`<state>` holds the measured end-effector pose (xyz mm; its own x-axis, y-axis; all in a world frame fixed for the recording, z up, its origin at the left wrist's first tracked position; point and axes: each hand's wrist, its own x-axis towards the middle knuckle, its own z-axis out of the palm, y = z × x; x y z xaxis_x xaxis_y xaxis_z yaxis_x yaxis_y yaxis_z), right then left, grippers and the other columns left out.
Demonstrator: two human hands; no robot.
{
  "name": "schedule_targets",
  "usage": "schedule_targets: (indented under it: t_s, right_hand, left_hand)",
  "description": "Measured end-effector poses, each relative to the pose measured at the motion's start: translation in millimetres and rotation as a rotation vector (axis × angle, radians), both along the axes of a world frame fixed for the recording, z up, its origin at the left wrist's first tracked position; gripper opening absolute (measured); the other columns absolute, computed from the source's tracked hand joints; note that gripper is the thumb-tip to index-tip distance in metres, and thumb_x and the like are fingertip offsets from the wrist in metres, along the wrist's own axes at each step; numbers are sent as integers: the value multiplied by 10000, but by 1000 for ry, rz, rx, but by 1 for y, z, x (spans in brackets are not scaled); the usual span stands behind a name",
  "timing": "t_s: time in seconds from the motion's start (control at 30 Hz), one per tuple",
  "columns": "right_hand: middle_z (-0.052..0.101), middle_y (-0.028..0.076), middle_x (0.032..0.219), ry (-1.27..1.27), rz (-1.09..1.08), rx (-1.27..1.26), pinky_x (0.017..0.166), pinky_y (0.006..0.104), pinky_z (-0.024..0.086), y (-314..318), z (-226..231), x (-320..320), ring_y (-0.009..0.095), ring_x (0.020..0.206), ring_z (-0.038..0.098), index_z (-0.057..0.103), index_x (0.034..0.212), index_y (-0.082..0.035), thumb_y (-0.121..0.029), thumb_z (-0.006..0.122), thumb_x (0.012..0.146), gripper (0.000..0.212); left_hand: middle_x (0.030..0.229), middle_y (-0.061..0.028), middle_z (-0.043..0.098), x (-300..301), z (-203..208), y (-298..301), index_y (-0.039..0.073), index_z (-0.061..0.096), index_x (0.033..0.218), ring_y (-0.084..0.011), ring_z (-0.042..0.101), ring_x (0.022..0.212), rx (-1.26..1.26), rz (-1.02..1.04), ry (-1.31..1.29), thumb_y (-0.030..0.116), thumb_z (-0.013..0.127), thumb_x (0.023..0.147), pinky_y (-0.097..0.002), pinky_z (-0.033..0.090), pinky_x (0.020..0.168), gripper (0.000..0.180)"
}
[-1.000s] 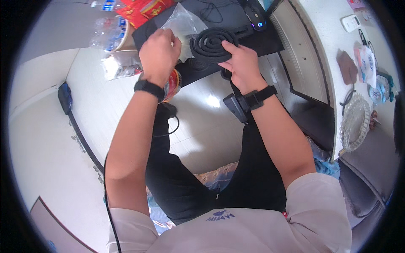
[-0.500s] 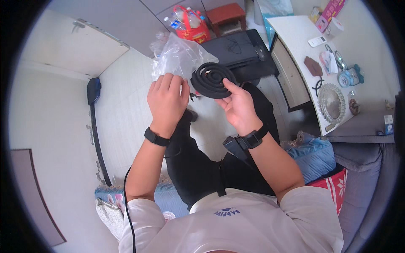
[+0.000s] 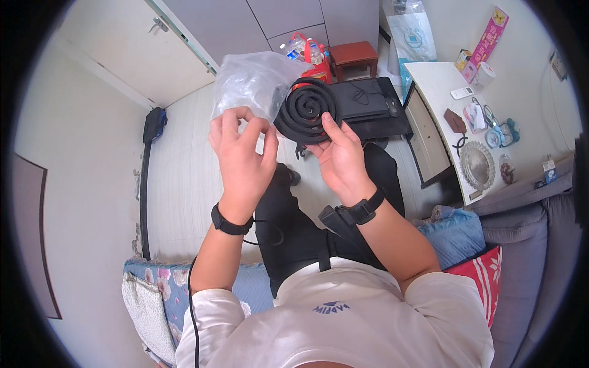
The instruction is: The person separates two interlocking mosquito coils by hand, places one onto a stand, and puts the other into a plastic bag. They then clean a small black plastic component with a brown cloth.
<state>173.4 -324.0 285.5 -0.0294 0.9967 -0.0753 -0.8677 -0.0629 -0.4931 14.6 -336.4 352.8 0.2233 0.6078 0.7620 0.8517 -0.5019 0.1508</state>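
My right hand [image 3: 337, 153] pinches the lower right edge of a black mosquito coil [image 3: 299, 104], thumb on top and fingers beneath. The coil is a flat, thick spiral, held up in front of me with its face toward me. On its left, my left hand [image 3: 244, 144] has its fingers curled over the near edge of a clear plastic bag [image 3: 254, 80]; the fingertips are partly hidden. The bag spreads out beyond the hand and reaches the coil's left side. What the bag holds, if anything, I cannot make out.
Beyond the coil is a low black table [image 3: 368, 101] with a cable. Behind it are a red stool [image 3: 354, 54] and a red bag of bottles [image 3: 319, 70]. A white desk [image 3: 429, 80] on the right bears a glass dish [image 3: 477, 165] and a remote control [image 3: 462, 92].
My view has tipped up toward the far cabinets. The plastic bag has risen and spread with my left hand, whose thumb and index finger are farther apart. The coil stays in my right hand.
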Motion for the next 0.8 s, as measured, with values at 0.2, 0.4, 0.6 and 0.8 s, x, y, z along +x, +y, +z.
schedule_targets:
  t_s: [0.2, 0.4, 0.6, 0.8]
  right_hand:
    - [681, 110, 1146, -49, -39, 95, 902, 377, 567, -10, 11, -12, 192, 1039, 681, 561, 1242, -21, -185, 606, 1007, 290]
    - [687, 98, 1089, -248, 40, 209, 780, 304, 594, -22, 20, -14, 159, 932, 699, 572, 1204, -6, -164, 652, 978, 287]
    - [691, 95, 1093, -139, -32, 160, 821, 314, 588, -23, 20, -12, 163, 958, 698, 576, 1188, 5, -164, 641, 986, 272]
    - [689, 101, 1124, -112, -72, 138, 889, 360, 578, -26, 22, -14, 182, 996, 695, 573, 1205, -14, -161, 632, 993, 265]
  left_hand:
    - [1171, -111, 528, -5, 17, -19, 103, 653, 856, -334, 427, 1094, -9, 53, 9, 92, 733, 791, -451, 361, 952, 104]
    - [1278, -133, 515, -10, 28, -20, 98, 655, 860, -351, 404, 1183, -13, -26, 0, 124, 720, 811, -466, 335, 1021, 86]
    - [1326, -122, 508, -10, 27, -25, 99, 654, 871, -349, 392, 1217, -25, 8, 51, 139, 723, 836, -472, 297, 1050, 87]
    - [1358, -58, 491, -11, 18, -27, 127, 655, 903, -338, 370, 1234, -20, 50, 57, 66, 709, 825, -478, 276, 1010, 112]
